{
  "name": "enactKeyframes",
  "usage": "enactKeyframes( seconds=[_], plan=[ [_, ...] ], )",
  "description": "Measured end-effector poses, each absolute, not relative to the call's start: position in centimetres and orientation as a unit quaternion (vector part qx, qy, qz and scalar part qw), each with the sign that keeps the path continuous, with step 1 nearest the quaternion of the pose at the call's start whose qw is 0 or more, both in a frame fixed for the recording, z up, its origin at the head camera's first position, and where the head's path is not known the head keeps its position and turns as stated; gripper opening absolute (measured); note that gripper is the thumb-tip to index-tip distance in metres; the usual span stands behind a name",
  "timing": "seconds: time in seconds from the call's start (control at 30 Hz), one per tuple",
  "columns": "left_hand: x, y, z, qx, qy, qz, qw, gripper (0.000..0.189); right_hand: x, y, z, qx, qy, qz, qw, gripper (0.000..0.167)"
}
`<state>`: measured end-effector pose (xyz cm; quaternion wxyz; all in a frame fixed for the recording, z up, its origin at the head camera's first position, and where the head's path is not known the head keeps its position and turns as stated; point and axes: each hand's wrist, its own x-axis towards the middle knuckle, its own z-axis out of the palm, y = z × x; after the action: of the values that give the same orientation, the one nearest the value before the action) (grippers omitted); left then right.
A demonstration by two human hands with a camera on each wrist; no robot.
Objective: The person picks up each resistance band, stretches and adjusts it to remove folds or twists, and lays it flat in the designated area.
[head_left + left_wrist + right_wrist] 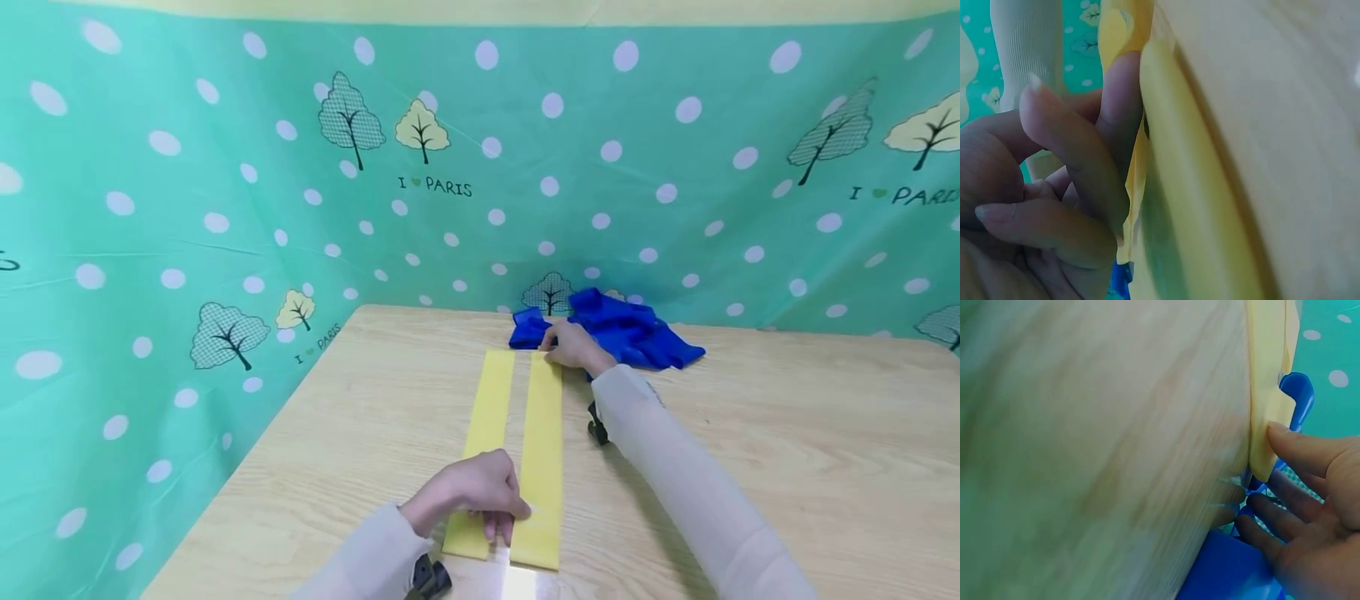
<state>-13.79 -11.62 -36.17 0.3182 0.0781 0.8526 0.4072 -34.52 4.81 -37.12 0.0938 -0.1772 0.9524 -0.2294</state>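
Two long yellow strips lie side by side on the table: a left strip (487,417) and a right strip (542,433). At the near part of the right strip, my left hand (483,483) has its fingers bent and grips the inner edge. In the left wrist view, a rounded yellow fold (1191,181) lies close beside these fingers (1072,140). My right hand (572,344) pinches the far end of the right strip. The right wrist view has its thumb (1304,453) on the yellow end (1263,450), with the other fingers spread below.
Crumpled blue material (622,329) lies at the back of the table, just behind my right hand. A green dotted curtain (480,167) hangs behind and along the left. The wooden table (787,433) extends to the right.
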Motion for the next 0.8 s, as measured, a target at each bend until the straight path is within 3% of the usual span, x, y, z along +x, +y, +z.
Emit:
enactKeyframes(
  seconds=[0.8],
  plan=[
    [-13.5,-11.2,-35.3,0.081,0.889,0.332,0.305,0.031,-33.0,8.4,-34.4,-0.220,0.923,-0.310,0.051,0.021]
  ],
)
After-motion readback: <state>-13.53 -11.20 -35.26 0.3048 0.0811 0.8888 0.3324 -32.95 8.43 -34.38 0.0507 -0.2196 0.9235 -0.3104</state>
